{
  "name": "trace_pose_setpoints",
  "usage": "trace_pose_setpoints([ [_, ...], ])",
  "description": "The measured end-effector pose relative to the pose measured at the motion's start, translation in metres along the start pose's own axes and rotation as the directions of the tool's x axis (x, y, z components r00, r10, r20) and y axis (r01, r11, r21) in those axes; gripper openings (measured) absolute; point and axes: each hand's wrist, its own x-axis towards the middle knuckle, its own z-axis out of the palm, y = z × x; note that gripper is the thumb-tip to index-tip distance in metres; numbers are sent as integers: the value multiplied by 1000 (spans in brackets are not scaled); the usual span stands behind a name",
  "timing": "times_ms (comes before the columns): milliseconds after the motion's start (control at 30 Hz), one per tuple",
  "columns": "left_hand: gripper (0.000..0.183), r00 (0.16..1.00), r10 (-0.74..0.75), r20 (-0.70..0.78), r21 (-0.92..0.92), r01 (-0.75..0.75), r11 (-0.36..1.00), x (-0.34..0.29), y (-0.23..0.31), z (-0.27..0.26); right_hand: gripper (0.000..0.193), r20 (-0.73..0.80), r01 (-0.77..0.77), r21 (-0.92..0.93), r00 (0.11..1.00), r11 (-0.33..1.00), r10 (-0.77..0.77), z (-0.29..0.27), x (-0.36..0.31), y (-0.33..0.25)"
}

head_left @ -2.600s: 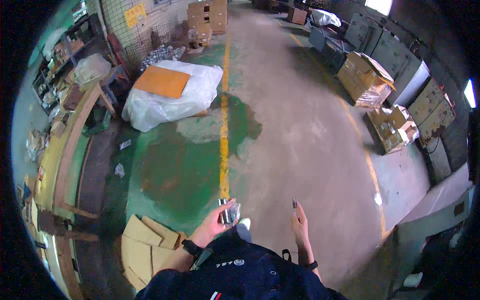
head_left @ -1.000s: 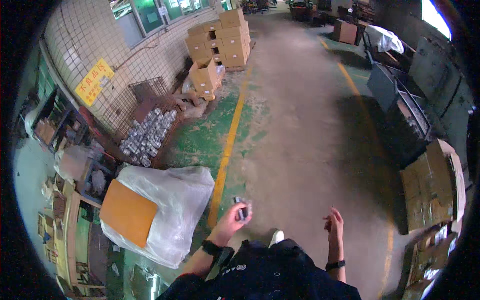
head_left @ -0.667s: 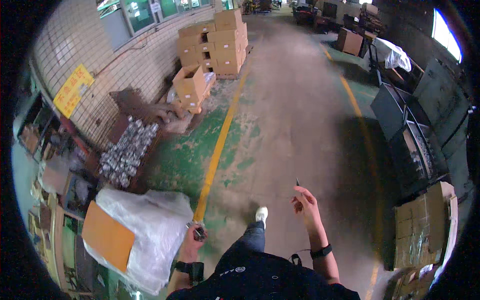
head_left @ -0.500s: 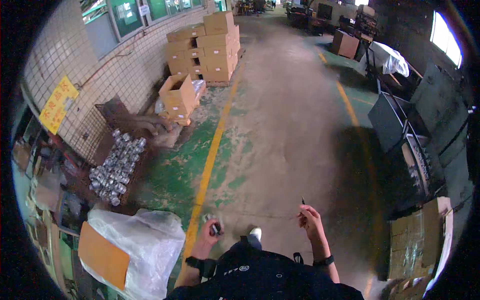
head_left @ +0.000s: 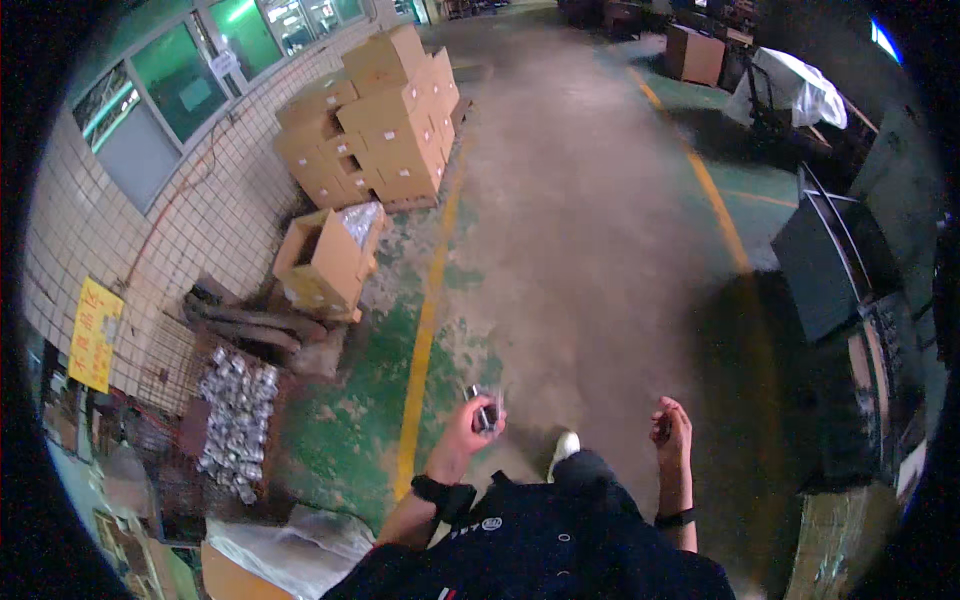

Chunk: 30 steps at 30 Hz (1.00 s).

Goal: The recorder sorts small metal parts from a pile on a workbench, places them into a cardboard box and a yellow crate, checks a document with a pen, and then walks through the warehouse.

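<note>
My left hand [head_left: 462,432] is closed around a small silver-and-dark metal part [head_left: 487,416], held out in front of my body over the floor. Its exact kind is too blurred to make out. To the right, my right hand [head_left: 676,428] is raised with its fingers curled. Something dark shows against the palm, but the fingers mostly hide it. Both hands are well apart, and each wrist wears a dark band. Off to the left of my left hand, a heap of shiny metal parts [head_left: 238,420] lies in a rusty mesh bin.
Stacked cardboard boxes [head_left: 395,140] stand along the left wall, with an open carton [head_left: 325,260] nearer. Plastic sheeting [head_left: 300,545] covers something at lower left. Yellow lines [head_left: 425,340] edge the walkway. Dark metal bins [head_left: 815,265] and a cardboard box [head_left: 835,540] are at right.
I have walked forward; the boxes and metal heap appear nearer. The plastic-covered load has slid toward the lower edge. A thin dark tip above my right hand no longer shows.
</note>
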Motion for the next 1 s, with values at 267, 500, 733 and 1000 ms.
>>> trace_pose_setpoints([
  [267,12,898,-310,-313,-702,1,712,187,60,-63,24,386,23,-158,922,987,41,205,224,-106],
  [500,15,910,-364,-200,-674,142,725,428,91,-90,23,337,2,-152,940,988,51,297,423,-136],
  [733,15,966,-243,-86,-393,192,899,673,226,34,31,114,32,-181,993,983,-11,343,583,-195],
  [1000,16,964,-239,-117,-591,126,797,913,316,0,34,141,23,-125,990,992,-5,465,825,-221],
])
